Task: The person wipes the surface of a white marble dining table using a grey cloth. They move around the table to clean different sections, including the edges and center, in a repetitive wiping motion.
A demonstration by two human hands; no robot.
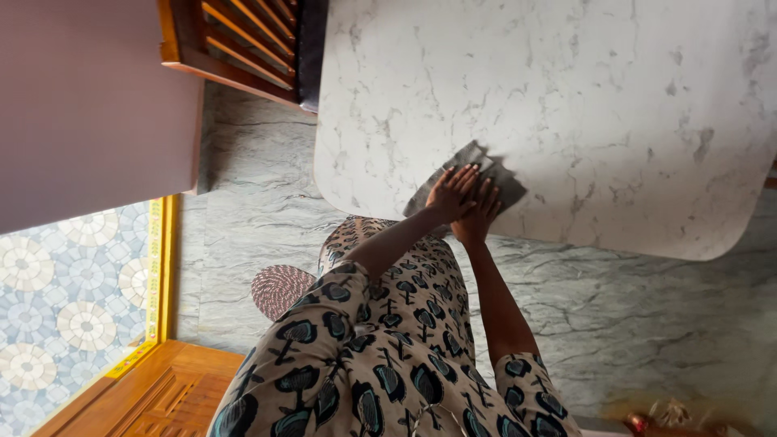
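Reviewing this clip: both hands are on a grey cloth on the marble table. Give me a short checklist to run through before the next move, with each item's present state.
1. Both hands on the cloth: ok; left hand and right hand press on it side by side.
2. Cloth lies flat on the table: ok, though its far corner looks slightly folded.
3. Cloth clear of the table edge: not ok; it lies right at the near edge.
4. Table surface ahead free of things: ok in view.
5. Chair apart from the hands: ok.
6. Cloth damp or dry: cannot tell.
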